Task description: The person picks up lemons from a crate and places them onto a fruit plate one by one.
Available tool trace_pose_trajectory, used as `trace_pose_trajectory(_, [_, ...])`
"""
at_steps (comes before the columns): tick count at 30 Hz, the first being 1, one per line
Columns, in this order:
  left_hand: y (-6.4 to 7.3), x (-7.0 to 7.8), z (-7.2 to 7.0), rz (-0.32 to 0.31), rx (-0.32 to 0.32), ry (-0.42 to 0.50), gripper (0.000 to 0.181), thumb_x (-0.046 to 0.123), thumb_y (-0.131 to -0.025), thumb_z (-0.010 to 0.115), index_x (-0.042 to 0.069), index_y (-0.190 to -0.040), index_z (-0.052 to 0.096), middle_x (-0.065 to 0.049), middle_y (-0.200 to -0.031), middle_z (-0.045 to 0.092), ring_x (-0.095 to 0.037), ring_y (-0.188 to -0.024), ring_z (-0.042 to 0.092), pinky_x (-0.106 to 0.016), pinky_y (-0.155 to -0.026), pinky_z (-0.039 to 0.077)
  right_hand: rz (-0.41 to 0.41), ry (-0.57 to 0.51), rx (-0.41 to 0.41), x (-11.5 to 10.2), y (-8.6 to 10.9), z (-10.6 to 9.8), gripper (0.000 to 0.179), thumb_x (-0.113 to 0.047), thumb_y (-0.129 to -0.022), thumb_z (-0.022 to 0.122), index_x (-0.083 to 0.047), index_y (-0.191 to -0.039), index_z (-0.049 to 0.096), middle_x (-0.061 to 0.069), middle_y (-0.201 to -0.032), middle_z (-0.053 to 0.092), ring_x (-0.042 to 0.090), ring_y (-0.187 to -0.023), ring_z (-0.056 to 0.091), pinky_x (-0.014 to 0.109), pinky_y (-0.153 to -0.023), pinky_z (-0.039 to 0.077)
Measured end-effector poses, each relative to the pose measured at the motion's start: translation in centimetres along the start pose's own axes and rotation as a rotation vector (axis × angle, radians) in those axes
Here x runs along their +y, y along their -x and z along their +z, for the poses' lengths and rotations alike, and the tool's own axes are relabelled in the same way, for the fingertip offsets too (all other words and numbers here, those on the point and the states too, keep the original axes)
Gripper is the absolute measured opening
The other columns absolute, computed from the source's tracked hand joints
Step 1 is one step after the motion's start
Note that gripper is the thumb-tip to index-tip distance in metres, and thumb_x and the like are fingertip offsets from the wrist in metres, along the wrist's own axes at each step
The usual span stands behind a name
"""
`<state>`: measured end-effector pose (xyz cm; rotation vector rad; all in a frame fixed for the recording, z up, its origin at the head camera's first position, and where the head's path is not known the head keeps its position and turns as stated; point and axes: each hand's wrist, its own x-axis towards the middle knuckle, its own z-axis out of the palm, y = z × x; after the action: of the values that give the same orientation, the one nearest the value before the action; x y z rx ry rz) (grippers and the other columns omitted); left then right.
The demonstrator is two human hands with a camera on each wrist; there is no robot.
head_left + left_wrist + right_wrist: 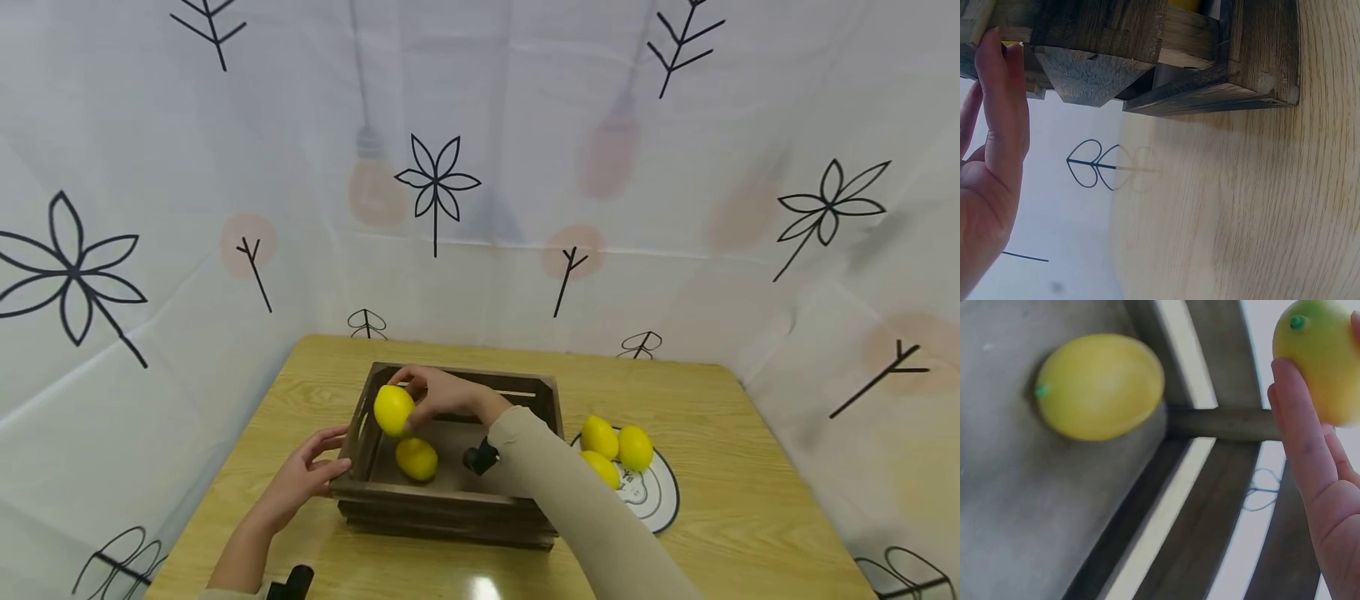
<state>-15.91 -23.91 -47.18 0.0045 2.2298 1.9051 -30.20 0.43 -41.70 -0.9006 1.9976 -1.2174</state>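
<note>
My right hand (450, 393) pinches a yellow lemon (393, 411) between thumb and fingers, over the left part of a brown wooden crate (450, 497). In the right wrist view the green-tipped end of this lemon shows above the fingers (1300, 419). A second lemon (417, 460) lies on the crate's floor, close to its left side. At the crate's left wall, my left hand (296, 479) rests its extended fingers against the wood, the thumb by the front corner. The left wrist view shows those fingertips touching the slats.
Right of the crate, a white plate (663, 500) with a dark rim carries three lemons (635, 448), partly hidden behind the right sleeve (570, 492). Both stand on a light wooden table (727, 467). Patterned cloth (480, 275) hangs behind and on both sides.
</note>
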Motion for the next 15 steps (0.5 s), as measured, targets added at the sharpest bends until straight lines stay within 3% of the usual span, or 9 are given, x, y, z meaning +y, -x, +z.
trace_pose_trajectory(8, [0.0,0.1,0.0,-0.004,0.003,-0.014,0.057,0.023,-0.091,0.061,0.012,-0.141,0.037,-0.021,-0.138,0.036,-0.036,-0.110,0.052,-0.043,-0.073,0.047,-0.113,-0.239,0.005,-1.6,1.2,-0.4,0.066,0.007,-0.075,0.070,-0.011,-0.131,0.040,0.014,-0.115,0.052,0.028,-0.101,0.058,0.038,-0.079,0.049])
trace_pose_trajectory(15, [0.0,0.0,0.0,0.005,-0.008,-0.007,0.056,0.021,-0.092,0.060,0.010,-0.141,0.036,-0.022,-0.139,0.035,-0.039,-0.113,0.050,-0.043,-0.072,0.047,-0.143,-0.314,0.050,-2.8,2.2,-0.8,0.068,0.008,-0.076,0.068,-0.012,-0.134,0.038,0.014,-0.117,0.049,0.027,-0.096,0.060,0.039,-0.081,0.049])
